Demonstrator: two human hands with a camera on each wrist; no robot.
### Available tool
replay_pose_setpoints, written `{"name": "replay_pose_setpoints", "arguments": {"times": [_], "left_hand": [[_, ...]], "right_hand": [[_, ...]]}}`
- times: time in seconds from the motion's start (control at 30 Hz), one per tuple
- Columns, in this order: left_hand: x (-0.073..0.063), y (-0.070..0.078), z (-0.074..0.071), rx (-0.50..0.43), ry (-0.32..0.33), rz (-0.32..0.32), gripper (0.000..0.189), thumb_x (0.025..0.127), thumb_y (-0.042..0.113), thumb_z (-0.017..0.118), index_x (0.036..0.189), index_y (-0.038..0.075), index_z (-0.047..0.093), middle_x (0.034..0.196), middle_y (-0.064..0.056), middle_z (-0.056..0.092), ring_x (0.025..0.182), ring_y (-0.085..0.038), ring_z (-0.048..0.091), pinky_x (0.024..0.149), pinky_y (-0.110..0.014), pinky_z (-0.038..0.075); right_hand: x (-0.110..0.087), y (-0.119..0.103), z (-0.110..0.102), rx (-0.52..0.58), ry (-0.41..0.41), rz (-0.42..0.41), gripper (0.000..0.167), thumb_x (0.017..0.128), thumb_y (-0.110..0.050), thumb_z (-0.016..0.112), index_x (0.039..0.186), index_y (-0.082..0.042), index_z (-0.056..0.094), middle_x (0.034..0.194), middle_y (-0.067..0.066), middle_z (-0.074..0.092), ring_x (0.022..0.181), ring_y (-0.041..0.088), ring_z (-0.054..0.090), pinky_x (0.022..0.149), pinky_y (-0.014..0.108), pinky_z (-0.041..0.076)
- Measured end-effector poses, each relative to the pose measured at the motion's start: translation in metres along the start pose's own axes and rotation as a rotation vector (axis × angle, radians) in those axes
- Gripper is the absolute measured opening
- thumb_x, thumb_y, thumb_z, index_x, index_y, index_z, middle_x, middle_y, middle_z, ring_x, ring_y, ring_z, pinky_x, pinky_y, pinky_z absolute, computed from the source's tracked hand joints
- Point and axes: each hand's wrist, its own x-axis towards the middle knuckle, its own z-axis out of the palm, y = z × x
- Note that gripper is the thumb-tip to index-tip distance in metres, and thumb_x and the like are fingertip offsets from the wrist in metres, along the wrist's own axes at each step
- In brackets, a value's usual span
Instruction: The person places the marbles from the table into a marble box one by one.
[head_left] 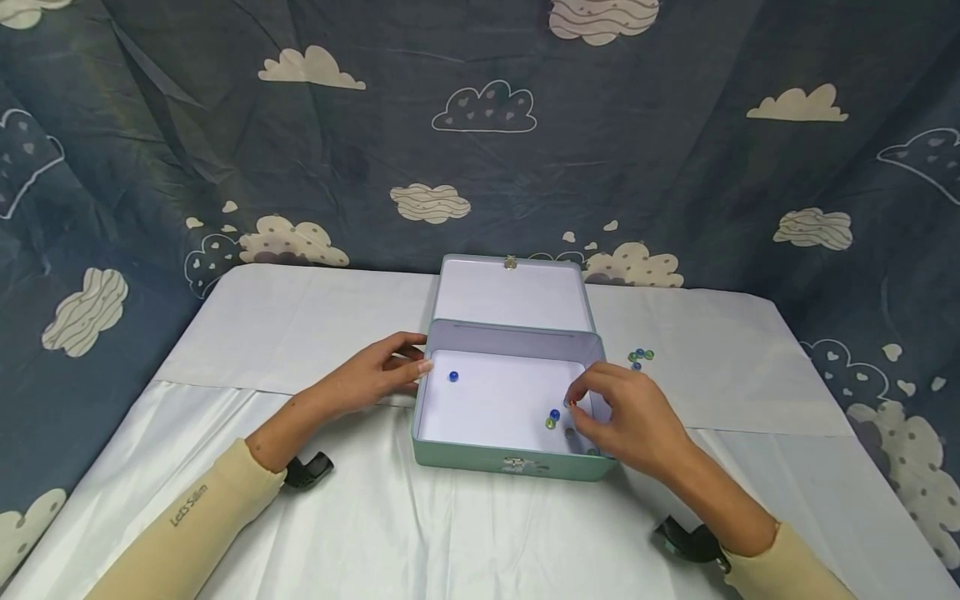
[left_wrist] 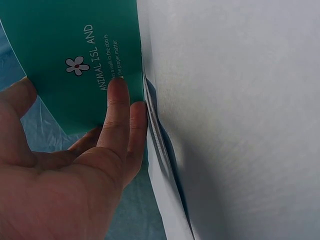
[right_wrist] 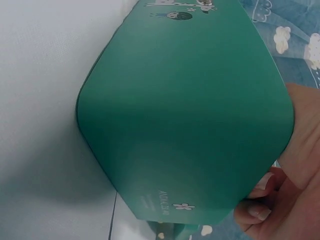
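A green tin box (head_left: 510,462) with a pale inside stands on the table, its lid (head_left: 513,292) tipped back. My left hand (head_left: 378,367) rests at the box's left side, thumb on the rim and fairly straight fingers against the outer wall. Over the right part of the box, my right hand (head_left: 630,412) pinches a small clear marble (head_left: 567,403) between thumb and forefinger. Below that lie a blue marble (head_left: 554,414), a yellow-green marble (head_left: 551,423) and a greyish marble (head_left: 570,432). Another blue marble (head_left: 453,377) sits at the inside left.
Several blue and green marbles (head_left: 640,355) lie on the white cloth (head_left: 750,367) right of the box. Dark blue fabric (head_left: 480,167) with clouds hangs behind the table. A clasp (head_left: 511,262) sits on the lid's far edge.
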Motion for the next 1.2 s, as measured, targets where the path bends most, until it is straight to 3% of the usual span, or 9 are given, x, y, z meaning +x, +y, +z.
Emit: {"name": "replay_pose_setpoints", "arguments": {"times": [0.47,0.6,0.73,0.9,1.2], "left_hand": [[0.001,0.0,0.0,0.02,0.002,0.002,0.065,0.109,0.031,0.065,0.159,0.0,0.039,0.146,-0.025,0.051,0.128,-0.038,0.064,0.099,-0.041,0.063],[0.001,-0.001,0.0,0.017,0.002,0.005,0.065,0.109,0.03,0.065,0.159,-0.001,0.038,0.146,-0.025,0.051,0.128,-0.038,0.063,0.099,-0.04,0.063],[0.001,-0.002,0.0,0.019,0.002,0.006,0.065,0.109,0.029,0.065,0.159,-0.002,0.038,0.146,-0.025,0.051,0.129,-0.038,0.063,0.099,-0.04,0.063],[0.001,-0.002,0.0,0.028,0.002,0.005,0.066,0.109,0.031,0.065,0.159,-0.001,0.038,0.147,-0.025,0.051,0.13,-0.037,0.062,0.1,-0.04,0.063],[0.001,-0.001,0.0,0.017,0.002,-0.001,0.066,0.109,0.031,0.065,0.16,-0.001,0.038,0.147,-0.025,0.05,0.13,-0.038,0.062,0.099,-0.04,0.063]], "right_hand": [[0.0,-0.001,0.002,-0.007,-0.003,0.017,0.019,0.082,-0.006,0.09,0.094,-0.015,0.079,0.095,-0.002,0.075,0.092,0.024,0.07,0.08,0.043,0.063],[0.0,0.002,0.002,0.0,0.05,-0.019,0.016,0.083,-0.005,0.086,0.093,-0.014,0.078,0.094,-0.005,0.073,0.081,0.017,0.064,0.069,0.033,0.059],[0.001,0.008,-0.001,0.024,0.134,-0.064,0.018,0.085,-0.003,0.083,0.092,-0.017,0.075,0.089,-0.01,0.067,0.069,0.01,0.052,0.056,0.022,0.047],[0.004,0.023,-0.008,0.052,0.206,-0.071,0.02,0.087,0.002,0.078,0.093,-0.015,0.072,0.086,-0.008,0.063,0.065,0.01,0.049,0.053,0.02,0.043],[0.009,0.071,-0.015,-0.005,0.287,0.064,0.014,0.089,0.002,0.075,0.098,-0.009,0.075,0.088,0.002,0.069,0.067,0.018,0.052,0.055,0.021,0.04]]}}
